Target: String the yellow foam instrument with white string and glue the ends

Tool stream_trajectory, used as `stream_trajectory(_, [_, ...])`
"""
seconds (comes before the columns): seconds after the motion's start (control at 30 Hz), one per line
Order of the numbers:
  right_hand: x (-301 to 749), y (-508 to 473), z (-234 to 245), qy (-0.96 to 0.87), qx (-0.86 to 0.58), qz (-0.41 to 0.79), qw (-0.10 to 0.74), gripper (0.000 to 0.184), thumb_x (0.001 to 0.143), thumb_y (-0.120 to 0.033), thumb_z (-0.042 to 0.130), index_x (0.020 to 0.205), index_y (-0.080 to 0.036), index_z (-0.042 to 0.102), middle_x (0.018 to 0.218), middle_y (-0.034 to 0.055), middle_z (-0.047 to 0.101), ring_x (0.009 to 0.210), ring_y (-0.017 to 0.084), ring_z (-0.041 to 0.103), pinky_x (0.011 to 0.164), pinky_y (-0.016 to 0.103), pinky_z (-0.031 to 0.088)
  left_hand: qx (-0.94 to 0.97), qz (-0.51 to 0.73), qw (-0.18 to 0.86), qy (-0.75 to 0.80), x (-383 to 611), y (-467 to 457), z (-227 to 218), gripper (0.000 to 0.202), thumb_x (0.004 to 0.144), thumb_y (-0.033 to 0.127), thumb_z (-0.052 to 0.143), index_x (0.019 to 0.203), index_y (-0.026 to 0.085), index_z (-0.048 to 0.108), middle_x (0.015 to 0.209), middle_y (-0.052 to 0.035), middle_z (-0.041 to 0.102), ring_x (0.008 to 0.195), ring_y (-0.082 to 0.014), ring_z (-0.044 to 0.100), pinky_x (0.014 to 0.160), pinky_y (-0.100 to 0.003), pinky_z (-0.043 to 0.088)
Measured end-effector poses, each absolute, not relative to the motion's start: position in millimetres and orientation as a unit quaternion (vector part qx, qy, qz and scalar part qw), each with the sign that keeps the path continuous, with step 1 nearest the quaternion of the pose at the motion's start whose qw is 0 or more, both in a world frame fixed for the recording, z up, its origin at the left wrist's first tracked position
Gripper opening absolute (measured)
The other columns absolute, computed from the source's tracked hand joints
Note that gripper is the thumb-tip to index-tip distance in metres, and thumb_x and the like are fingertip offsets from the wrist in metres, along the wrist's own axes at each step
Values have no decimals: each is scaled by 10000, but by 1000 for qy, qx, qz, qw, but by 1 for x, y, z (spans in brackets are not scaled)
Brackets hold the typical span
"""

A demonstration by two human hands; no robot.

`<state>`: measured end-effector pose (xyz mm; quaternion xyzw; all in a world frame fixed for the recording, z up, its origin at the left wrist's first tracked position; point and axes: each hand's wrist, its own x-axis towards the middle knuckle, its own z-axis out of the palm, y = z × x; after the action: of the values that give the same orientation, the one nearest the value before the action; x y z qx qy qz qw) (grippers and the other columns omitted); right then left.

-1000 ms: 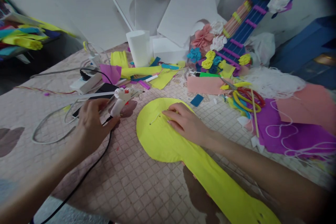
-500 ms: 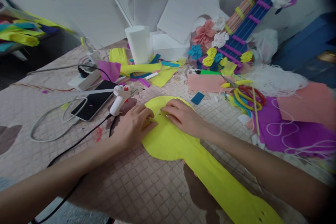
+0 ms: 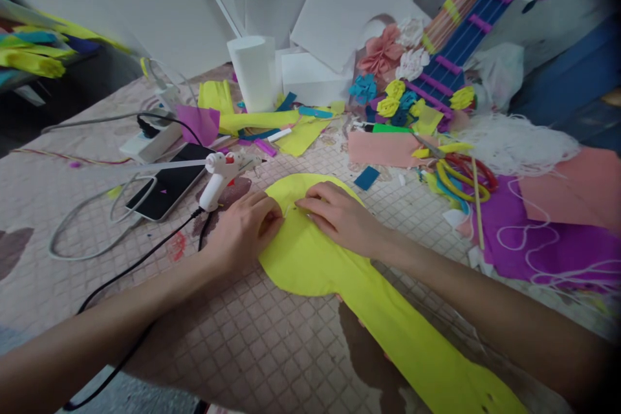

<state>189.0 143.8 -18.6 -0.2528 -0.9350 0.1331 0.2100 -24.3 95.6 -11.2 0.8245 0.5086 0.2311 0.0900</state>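
A yellow guitar-shaped piece (image 3: 310, 259) lies on the table, its round body under my hands and its long neck running to the lower right. Small dark holes show in the body and near the neck's end. My left hand (image 3: 247, 223) is closed in a pinch at the body's left edge, on a thin white string (image 3: 286, 212) that shows as a short strand near a hole. Across the body, my right hand (image 3: 339, 217) rests with fingertips pressed together beside that hole. Whatever those fingertips hold is hidden.
Left of the piece stand a white glue gun (image 3: 220, 178) with a black cord and a phone (image 3: 169, 184). To the right lie scissors (image 3: 460, 174), purple paper (image 3: 514, 226) and tangled white string (image 3: 524, 142). A decorated blue guitar (image 3: 460, 45) leans at the back.
The left fingers have curled in tighter and drawn slightly left, and less string shows between the hands. My right hand stays almost in place. The view has shifted slightly.
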Motion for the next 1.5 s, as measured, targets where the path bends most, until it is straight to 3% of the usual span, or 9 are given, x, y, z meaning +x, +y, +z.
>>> stream_trajectory(1.07, [180, 135, -13, -943, -228, 126, 205, 242, 918, -141, 409, 1055, -159, 608, 1021, 100, 539, 989, 195, 478, 862, 349, 435, 837, 225, 126, 482, -41, 90, -7, 106, 857, 151, 495, 768, 165, 552, 741, -26, 551, 699, -147, 504, 640, -276, 410])
stream_trajectory(1.3, [169, 134, -11, -955, -224, 104, 162, 213, 898, -145, 464, 1029, -164, 630, 1207, 136, 513, 1199, 274, 373, 925, 472, 404, 845, 226, 120, 469, -43, 91, -10, 118, 875, 167, 491, 773, 163, 549, 765, -34, 559, 722, -154, 505, 656, -289, 416])
stream_trajectory(1.5, [176, 125, -11, -952, -223, 131, 164, 212, 887, -141, 490, 1035, -176, 637, 1281, 130, 493, 1296, 270, 305, 1003, 501, 370, 837, 229, 104, 485, -44, 89, -10, 107, 850, 144, 498, 758, 166, 549, 733, -27, 558, 708, -159, 518, 647, -291, 427])
